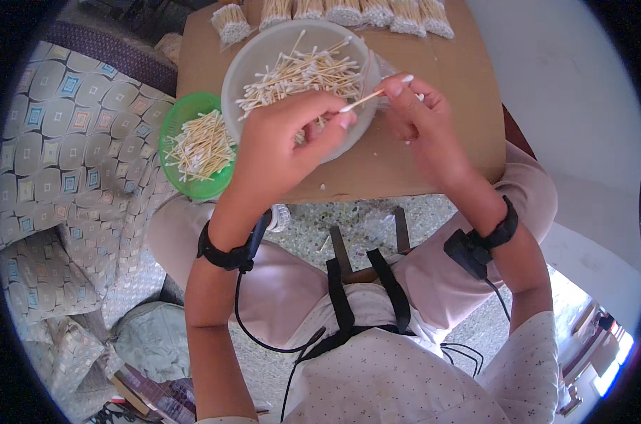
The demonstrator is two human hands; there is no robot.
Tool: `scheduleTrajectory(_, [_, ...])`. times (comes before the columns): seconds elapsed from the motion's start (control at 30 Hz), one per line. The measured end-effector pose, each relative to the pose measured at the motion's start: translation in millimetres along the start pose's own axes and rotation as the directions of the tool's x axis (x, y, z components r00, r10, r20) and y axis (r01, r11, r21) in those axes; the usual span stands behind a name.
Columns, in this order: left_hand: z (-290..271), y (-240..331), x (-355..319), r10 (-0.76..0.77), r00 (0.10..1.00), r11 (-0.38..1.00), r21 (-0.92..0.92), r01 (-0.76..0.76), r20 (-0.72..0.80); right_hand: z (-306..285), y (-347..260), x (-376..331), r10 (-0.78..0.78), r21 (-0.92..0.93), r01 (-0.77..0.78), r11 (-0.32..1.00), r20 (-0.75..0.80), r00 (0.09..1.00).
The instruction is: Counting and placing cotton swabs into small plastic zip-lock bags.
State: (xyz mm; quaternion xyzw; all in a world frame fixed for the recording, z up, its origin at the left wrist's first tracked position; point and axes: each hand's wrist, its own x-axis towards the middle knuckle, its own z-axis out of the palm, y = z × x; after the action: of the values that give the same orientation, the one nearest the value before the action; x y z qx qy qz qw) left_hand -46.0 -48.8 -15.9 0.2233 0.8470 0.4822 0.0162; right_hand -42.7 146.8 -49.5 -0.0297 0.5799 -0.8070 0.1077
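A single cotton swab (pixel 366 99) with a wooden stick stretches between my two hands, above the right side of a white bowl. My right hand (pixel 426 124) pinches its far end between thumb and forefinger. White tips also show among the curled fingers of that hand. At the other end, the thumb and forefinger of my left hand (pixel 281 138) close in a pinch at the swab's white tip. The round white bowl (pixel 230 85) beneath holds a heap of loose swabs (pixel 303 74), partly hidden by my left hand.
A green basket (pixel 166 159) of loose swabs stands left of the bowl. Several bundles of swabs (pixel 343 13) line the far edge of the brown board (pixel 433 78). A clear plastic bag (pixel 384 68) lies beside the bowl. Patterned cloth (pixel 80 141) is at the left, a pale wall (pixel 561 92) at the right.
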Motion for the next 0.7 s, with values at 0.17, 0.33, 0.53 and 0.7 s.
scheduleTrajectory(0.17, [6.7,-3.4,-0.8,-0.009,0.994,0.991,-0.129,0.023,0.107,4.0,-0.2,-0.9,0.035,0.141,-0.024,0.99,-0.074,0.997])
scheduleTrajectory(0.33, [11.8,-5.3,0.1,-0.014,1.0,0.986,-0.163,0.011,-0.014,0.4,-2.2,-0.5,-0.002,0.08,0.01,0.997,-0.098,0.995])
scheduleTrajectory(0.53, [8.3,1.5,2.4,0.037,0.966,0.994,-0.087,-0.061,-0.257,7.7,-3.7,-2.1,0.058,-0.087,-0.054,0.995,0.043,0.997])
scheduleTrajectory(0.7, [6.9,-5.1,1.1,0.089,0.972,0.992,-0.065,-0.106,-0.218,10.3,-1.3,-1.6,0.167,-0.231,-0.102,0.968,0.282,0.945])
